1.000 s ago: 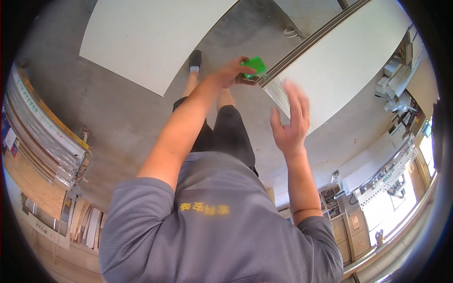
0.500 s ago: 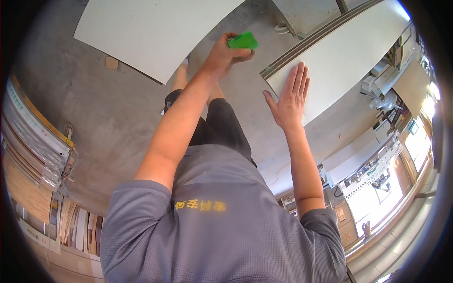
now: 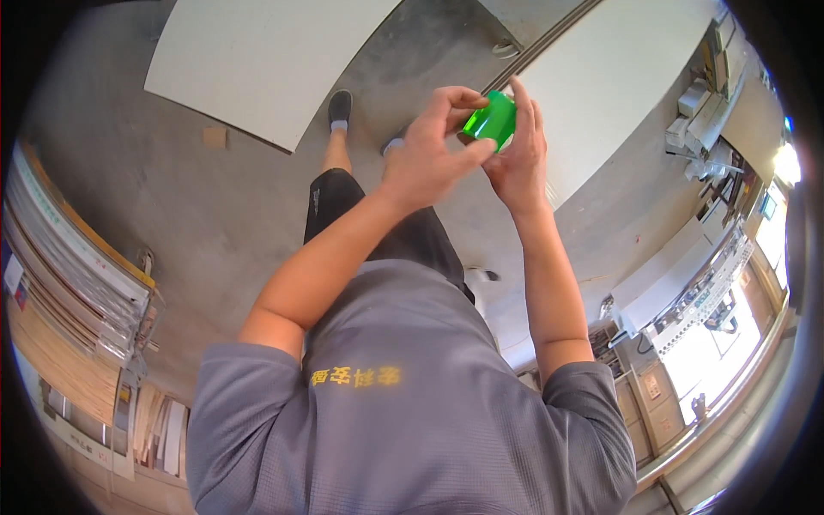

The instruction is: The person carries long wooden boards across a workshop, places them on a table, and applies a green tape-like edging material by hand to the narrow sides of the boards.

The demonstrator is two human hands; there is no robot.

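A short, shiny green roll (image 3: 491, 122), like a roll of tape, is held up between my two hands. My left hand (image 3: 433, 150) grips it from the left, fingers over its far end and thumb at its near end. Along its right side is my right hand (image 3: 522, 154), its fingers curving up round the roll; part of that hand is hidden behind it. Below and beyond the right hand lies a stack of white panels (image 3: 635, 77), its dark layered edge facing left.
Another white panel (image 3: 249, 69) lies far left, its corner toward my legs. A small tan piece (image 3: 215, 137) rests on the grey concrete floor (image 3: 223, 206). Racked boards (image 3: 69, 283) stand along the left; shelving with white boxes (image 3: 691, 99) and windows line the right.
My right hand has lifted off the white panel stack and come to the green roll. My left hand has brought the roll right and nearer, between both hands.
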